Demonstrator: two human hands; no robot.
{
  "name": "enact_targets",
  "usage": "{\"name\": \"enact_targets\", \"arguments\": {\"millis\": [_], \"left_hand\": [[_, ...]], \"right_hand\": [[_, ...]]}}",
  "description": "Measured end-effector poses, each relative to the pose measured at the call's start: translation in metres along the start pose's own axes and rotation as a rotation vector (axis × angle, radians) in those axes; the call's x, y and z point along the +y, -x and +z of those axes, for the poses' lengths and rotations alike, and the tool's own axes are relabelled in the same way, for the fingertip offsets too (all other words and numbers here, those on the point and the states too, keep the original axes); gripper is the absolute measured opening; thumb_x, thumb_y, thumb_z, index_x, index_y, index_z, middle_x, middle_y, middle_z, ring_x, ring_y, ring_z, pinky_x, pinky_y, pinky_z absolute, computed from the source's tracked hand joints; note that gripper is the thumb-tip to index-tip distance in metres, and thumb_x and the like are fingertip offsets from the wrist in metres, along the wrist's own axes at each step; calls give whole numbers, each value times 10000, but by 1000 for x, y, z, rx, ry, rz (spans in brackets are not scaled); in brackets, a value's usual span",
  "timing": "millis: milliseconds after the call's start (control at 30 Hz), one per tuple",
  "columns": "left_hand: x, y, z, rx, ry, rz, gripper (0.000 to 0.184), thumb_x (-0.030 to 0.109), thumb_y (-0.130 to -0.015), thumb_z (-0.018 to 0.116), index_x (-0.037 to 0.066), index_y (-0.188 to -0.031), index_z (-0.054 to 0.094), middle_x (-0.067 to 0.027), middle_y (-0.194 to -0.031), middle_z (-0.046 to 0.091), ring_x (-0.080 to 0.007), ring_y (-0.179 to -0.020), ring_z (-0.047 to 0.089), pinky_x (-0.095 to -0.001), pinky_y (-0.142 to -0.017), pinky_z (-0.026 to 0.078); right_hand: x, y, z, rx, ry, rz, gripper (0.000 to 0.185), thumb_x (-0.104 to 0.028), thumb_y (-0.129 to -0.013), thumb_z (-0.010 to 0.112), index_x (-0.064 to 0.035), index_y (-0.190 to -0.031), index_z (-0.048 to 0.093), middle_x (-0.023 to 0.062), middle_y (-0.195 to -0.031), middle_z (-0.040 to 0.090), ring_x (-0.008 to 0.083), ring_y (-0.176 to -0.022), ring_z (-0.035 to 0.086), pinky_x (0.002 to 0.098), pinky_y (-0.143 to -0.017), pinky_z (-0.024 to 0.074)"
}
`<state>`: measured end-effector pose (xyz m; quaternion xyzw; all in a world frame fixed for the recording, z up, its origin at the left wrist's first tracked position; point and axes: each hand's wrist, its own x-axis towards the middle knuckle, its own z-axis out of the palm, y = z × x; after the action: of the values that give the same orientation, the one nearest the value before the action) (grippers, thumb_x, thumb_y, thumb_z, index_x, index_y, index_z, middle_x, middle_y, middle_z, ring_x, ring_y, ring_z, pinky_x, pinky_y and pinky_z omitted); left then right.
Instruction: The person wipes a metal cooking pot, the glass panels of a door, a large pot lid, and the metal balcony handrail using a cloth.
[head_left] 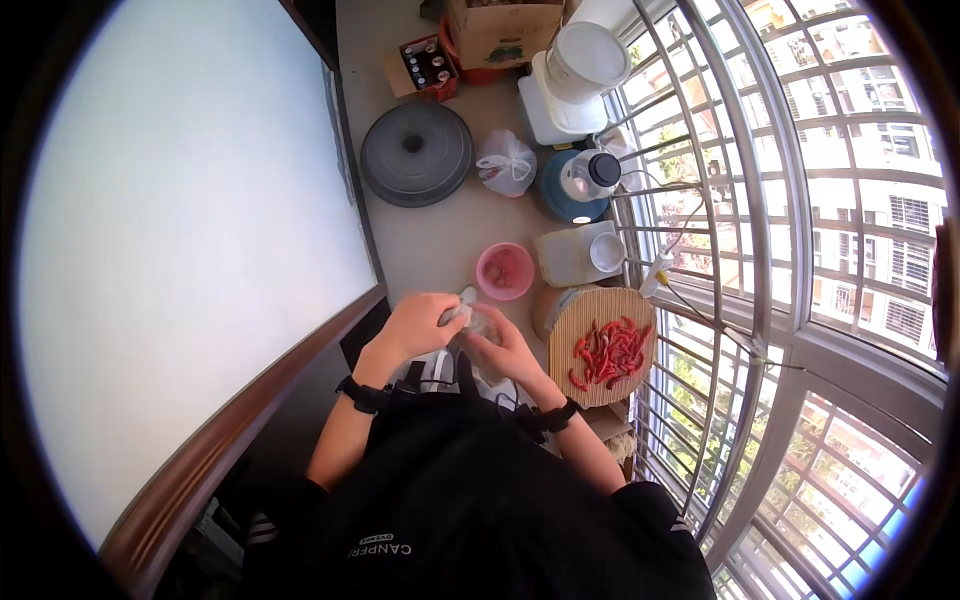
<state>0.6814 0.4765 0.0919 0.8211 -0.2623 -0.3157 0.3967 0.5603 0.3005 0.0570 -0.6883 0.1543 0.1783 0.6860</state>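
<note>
My left hand (pixel 418 325) is closed on the gathered top of a whitish translucent plastic bag (pixel 458 314) in front of my body. On the right side of the bag is my right hand (pixel 506 348), its fingers curved against the plastic. The lower part of the bag hangs between my wrists, and its contents cannot be made out. Just beyond my hands, a pink basin (pixel 505 271) with small pale pieces inside stands on the floor. Red chili peppers (pixel 612 352) lie on a round ribbed mat (pixel 585 391) to the right.
Beyond the basin are a round dark grey lid (pixel 416 154), a tied white bag (pixel 506 163), a blue container (pixel 572 203), a white bucket (pixel 588 62) and a crate of bottles (pixel 430 70). Metal window bars (pixel 745 200) run along the right; a wooden-edged wall (pixel 280 365) borders the left.
</note>
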Motion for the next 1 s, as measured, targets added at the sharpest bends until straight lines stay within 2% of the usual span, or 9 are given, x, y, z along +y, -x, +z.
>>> {"name": "enact_targets", "arguments": {"millis": [133,233,333,433,633,833,867,967,1000], "left_hand": [[-12,-21,-9,15,-131,-56,211,246,-919,616,36,-937,638,-160,-849,622,-358,-797,616,-416,-694,482],[-40,-35,-16,31,-40,-101,210,239,-926,604,34,-957,635,-143,-909,649,-345,-859,634,-418,-749,497],[-62,-59,-26,42,5,-98,185,208,-922,605,36,-983,632,-142,-939,657,-333,-888,645,-411,-785,504],[-96,-91,-41,145,84,-124,154,166,-917,612,42,-1006,635,-132,-934,665,-290,-894,658,-380,-784,507],[-264,-175,-12,330,639,-444,154,156,-927,604,50,-1033,643,-72,-898,687,-171,-760,670,-310,-668,508],[-381,-196,-31,371,666,-813,192,189,-932,604,42,-1054,623,-77,-832,696,-160,-635,654,-298,-600,511],[-391,-198,-40,368,631,-842,194,191,-934,604,44,-1059,620,-79,-838,698,-160,-633,653,-300,-600,512],[-435,-203,-49,386,567,-867,251,222,-945,605,51,-1129,593,-65,-827,687,-176,-695,649,-306,-665,509],[-451,-210,-53,400,536,-853,273,233,-946,608,52,-1149,586,-65,-838,686,-180,-719,646,-306,-687,507]], "right_hand": [[-3,-34,-22,-13,79,154,367,-181,-874,695,-56,-1207,603,104,-916,685,168,-858,646,323,-794,518],[-24,-56,-37,7,108,196,305,-154,-863,686,-43,-1138,617,89,-873,672,134,-817,626,293,-755,511],[-18,-86,-59,233,130,38,247,-107,-848,672,-28,-1078,624,53,-842,662,101,-774,606,262,-722,498],[-24,-119,-90,421,44,66,220,-130,-856,711,-13,-1023,627,27,-853,656,79,-739,586,242,-693,483],[-30,-209,-128,675,163,223,268,-234,-869,780,-21,-859,618,-3,-759,630,59,-693,551,215,-626,439],[55,-321,-188,682,530,474,348,-321,-749,783,6,-772,666,44,-638,614,106,-631,548,302,-609,446],[54,-339,-189,599,638,537,381,-334,-706,744,14,-849,686,107,-653,631,188,-624,593,358,-635,467],[74,-386,-174,537,776,539,358,-316,-718,738,3,-869,679,141,-717,661,277,-687,645,389,-663,480],[81,-403,-169,469,884,531,317,-282,-710,724,-30,-897,681,150,-805,690,357,-789,666,433,-708,499]]}}
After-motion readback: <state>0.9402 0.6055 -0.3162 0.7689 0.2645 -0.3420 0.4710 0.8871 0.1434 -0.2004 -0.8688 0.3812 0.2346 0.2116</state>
